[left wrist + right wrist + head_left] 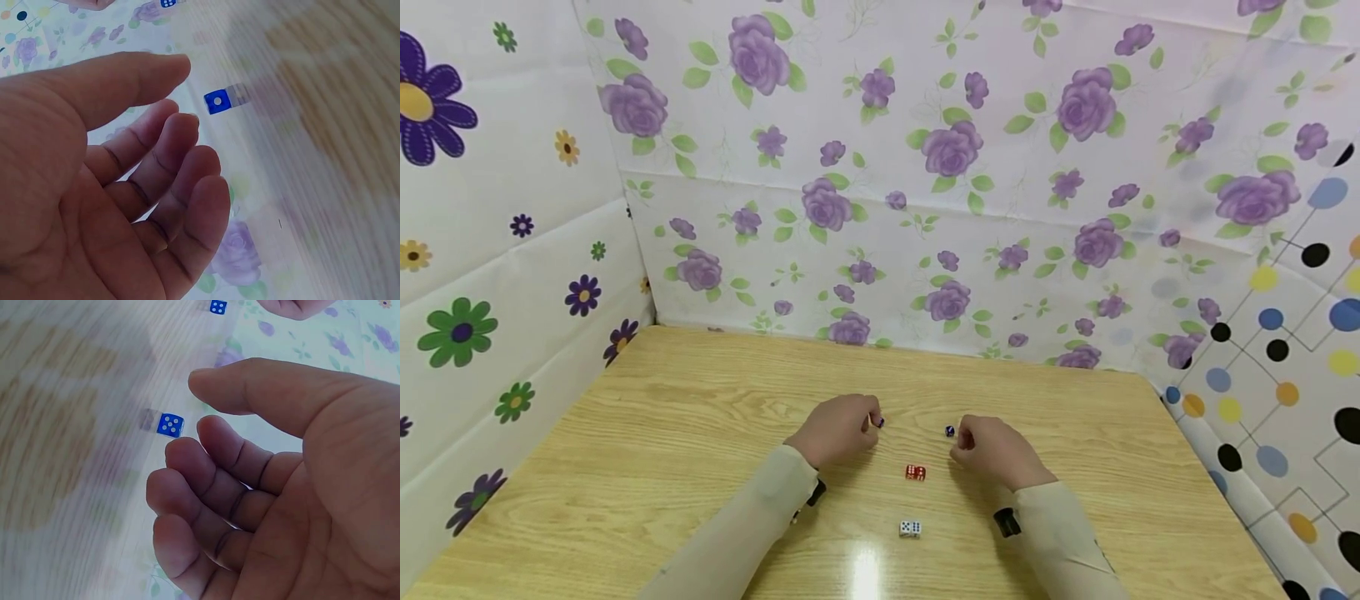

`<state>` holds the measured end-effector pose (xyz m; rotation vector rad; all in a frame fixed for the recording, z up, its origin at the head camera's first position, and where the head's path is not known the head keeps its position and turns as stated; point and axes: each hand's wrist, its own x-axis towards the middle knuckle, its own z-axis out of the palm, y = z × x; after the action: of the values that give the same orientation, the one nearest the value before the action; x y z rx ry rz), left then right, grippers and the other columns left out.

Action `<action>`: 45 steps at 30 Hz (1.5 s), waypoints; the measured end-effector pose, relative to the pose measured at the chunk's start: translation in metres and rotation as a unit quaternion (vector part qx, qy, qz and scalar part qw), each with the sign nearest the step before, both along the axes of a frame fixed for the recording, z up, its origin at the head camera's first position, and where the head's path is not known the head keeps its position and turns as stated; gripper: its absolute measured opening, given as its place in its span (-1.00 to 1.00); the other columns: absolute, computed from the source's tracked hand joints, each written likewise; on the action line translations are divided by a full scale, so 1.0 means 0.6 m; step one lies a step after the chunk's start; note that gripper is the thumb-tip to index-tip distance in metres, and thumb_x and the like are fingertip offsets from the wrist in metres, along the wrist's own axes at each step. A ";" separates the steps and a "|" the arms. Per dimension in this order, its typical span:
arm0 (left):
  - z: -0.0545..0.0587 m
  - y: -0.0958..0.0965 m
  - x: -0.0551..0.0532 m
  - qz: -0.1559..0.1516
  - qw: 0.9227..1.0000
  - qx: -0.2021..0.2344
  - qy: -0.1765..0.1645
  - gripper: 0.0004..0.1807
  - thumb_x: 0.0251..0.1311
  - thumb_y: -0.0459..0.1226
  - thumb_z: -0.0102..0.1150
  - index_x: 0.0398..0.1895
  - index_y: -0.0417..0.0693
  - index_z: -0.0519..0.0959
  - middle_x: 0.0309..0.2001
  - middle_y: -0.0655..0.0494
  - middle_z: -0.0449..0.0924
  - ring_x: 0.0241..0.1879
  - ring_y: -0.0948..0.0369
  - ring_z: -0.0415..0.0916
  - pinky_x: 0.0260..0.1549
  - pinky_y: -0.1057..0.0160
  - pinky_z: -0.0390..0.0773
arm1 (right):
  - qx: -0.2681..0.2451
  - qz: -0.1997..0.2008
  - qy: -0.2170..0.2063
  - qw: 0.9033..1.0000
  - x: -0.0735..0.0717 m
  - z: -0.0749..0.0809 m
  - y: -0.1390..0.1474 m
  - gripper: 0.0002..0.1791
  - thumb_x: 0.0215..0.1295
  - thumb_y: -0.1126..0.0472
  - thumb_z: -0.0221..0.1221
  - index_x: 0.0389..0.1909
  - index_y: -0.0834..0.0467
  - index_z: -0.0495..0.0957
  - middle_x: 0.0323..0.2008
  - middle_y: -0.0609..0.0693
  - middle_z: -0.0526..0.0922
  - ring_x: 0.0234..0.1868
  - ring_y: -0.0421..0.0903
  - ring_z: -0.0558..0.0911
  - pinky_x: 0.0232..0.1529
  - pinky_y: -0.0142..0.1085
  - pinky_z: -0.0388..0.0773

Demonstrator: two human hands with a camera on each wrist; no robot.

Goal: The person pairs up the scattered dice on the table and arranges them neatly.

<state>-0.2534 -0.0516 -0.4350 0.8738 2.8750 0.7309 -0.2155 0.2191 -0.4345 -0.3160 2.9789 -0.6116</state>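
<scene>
In the head view two small blue dice lie on the wooden table, one by each hand. My left hand [837,432] is just left of the left blue die [881,423]. From the left wrist, that die [217,101] shows one pip and sits apart from the loosely bent fingers [209,206] and thumb. My right hand [1002,452] is beside the right blue die [950,431]. That die [170,425] shows five pips in the right wrist view, a little off the fingertips [182,456]. Neither hand holds anything.
Two red dice [915,472] sit side by side between the hands on the table [700,417]. Nearer the front lie two white dice [910,529], close together. A flowered cloth [880,217] stands behind the table, with patterned cloths at both sides.
</scene>
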 end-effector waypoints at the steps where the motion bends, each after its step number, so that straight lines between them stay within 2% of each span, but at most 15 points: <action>1: -0.001 -0.001 -0.001 0.003 1.000 0.004 -0.001 -0.90 0.31 -0.40 0.21 -0.18 -0.07 0.62 -0.41 0.20 0.53 -0.49 0.23 0.38 -0.41 0.17 0.46 | 0.001 -0.001 0.001 1.000 0.000 0.000 0.000 -0.78 0.33 0.21 0.33 -0.43 0.05 0.48 -0.50 -0.11 0.50 -0.48 -0.15 0.43 -0.37 -0.22 0.37; 11: -0.006 -0.005 -0.005 0.019 1.000 0.006 -0.009 -0.88 0.34 -0.34 0.26 -0.10 -0.10 0.59 -0.46 0.19 0.47 -0.50 0.22 0.39 -0.43 0.16 0.46 | 0.005 -0.003 0.002 1.000 0.000 0.000 0.001 -0.79 0.36 0.16 0.33 -0.41 0.05 0.49 -0.49 -0.10 0.50 -0.49 -0.15 0.43 -0.38 -0.22 0.38; 30: -0.011 -0.002 -0.007 0.025 0.999 0.001 -0.045 -0.79 0.39 -0.26 0.24 0.00 -0.14 0.57 -0.45 0.19 0.49 -0.48 0.22 0.41 -0.34 0.14 0.50 | 0.005 -0.008 0.010 1.000 -0.005 -0.012 -0.007 -0.83 0.41 0.19 0.26 -0.37 0.08 0.50 -0.48 -0.09 0.50 -0.49 -0.14 0.44 -0.38 -0.22 0.41; 35: -0.011 0.003 -0.013 0.033 0.998 0.002 -0.056 -0.71 0.37 -0.22 0.27 0.06 -0.15 0.54 -0.45 0.19 0.51 -0.48 0.24 0.44 -0.33 0.13 0.53 | -0.005 -0.019 0.017 1.000 -0.018 -0.015 -0.011 -0.88 0.41 0.25 0.22 -0.19 0.19 0.49 -0.47 -0.05 0.49 -0.47 -0.13 0.44 -0.35 -0.20 0.42; 38: -0.012 0.007 -0.017 0.037 0.997 0.006 -0.060 -0.68 0.34 -0.24 0.27 0.09 -0.16 0.54 -0.41 0.20 0.52 -0.45 0.24 0.46 -0.27 0.11 0.55 | -0.003 -0.016 0.022 1.000 -0.027 -0.016 -0.014 -0.78 0.41 0.26 0.23 -0.02 0.26 0.52 -0.42 -0.05 0.53 -0.43 -0.14 0.48 -0.29 -0.17 0.50; 40: -0.014 0.009 -0.021 0.035 0.997 0.010 -0.062 -0.68 0.34 -0.26 0.27 0.09 -0.17 0.54 -0.39 0.19 0.54 -0.43 0.24 0.47 -0.24 0.09 0.57 | 0.007 -0.011 0.028 1.000 -0.031 -0.016 -0.016 -0.75 0.40 0.27 0.25 0.02 0.26 0.55 -0.38 -0.06 0.56 -0.39 -0.15 0.51 -0.24 -0.15 0.54; 45: -0.022 0.017 -0.029 0.031 0.997 0.014 -0.063 -0.77 0.40 -0.28 0.21 0.04 -0.16 0.57 -0.39 0.18 0.54 -0.44 0.23 0.46 -0.23 0.10 0.57 | 0.026 -0.009 0.029 0.999 -0.036 -0.015 -0.020 -0.88 0.39 0.28 0.27 -0.12 0.21 0.62 -0.36 -0.03 0.55 -0.37 -0.13 0.50 -0.22 -0.12 0.53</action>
<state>-0.2706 -0.0414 -0.4481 0.7177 2.7976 0.8031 -0.2371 0.2069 -0.4437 -0.3095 3.0498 -0.5335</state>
